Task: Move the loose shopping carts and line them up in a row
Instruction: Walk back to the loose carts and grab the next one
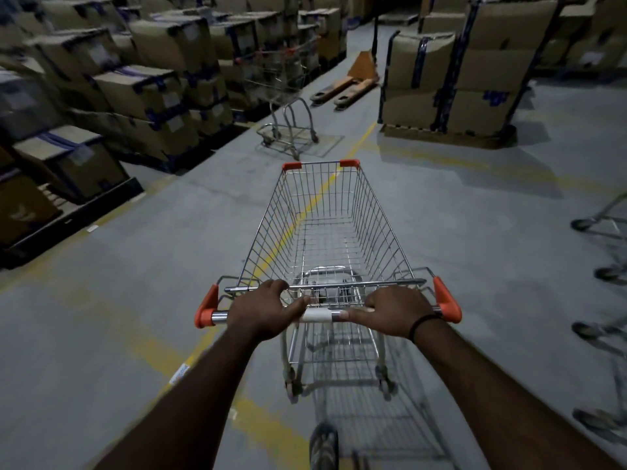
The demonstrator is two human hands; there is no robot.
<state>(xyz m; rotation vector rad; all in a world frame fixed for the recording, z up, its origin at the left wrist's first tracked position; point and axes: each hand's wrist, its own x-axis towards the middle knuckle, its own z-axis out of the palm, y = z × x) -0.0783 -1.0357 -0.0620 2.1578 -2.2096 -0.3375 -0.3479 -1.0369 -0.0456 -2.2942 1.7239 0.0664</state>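
Observation:
A wire shopping cart (325, 218) with orange corner caps stands straight in front of me on the grey floor, its basket empty. My left hand (263, 308) grips the left part of its handle bar (320, 314). My right hand (397, 310) holds the right part of the same bar, a black band on its wrist. Further ahead stands another shopping cart (288, 93) with its basket up against the box stacks. At the right edge, wheels and frames of more carts (607, 252) show in part.
Stacked cardboard boxes (129, 89) on pallets line the left side. A taller box pallet (454, 76) stands at the back right. An orange pallet jack (349, 83) lies on the floor between them. Yellow floor lines (315, 201) run under the cart. My shoe (324, 446) shows below.

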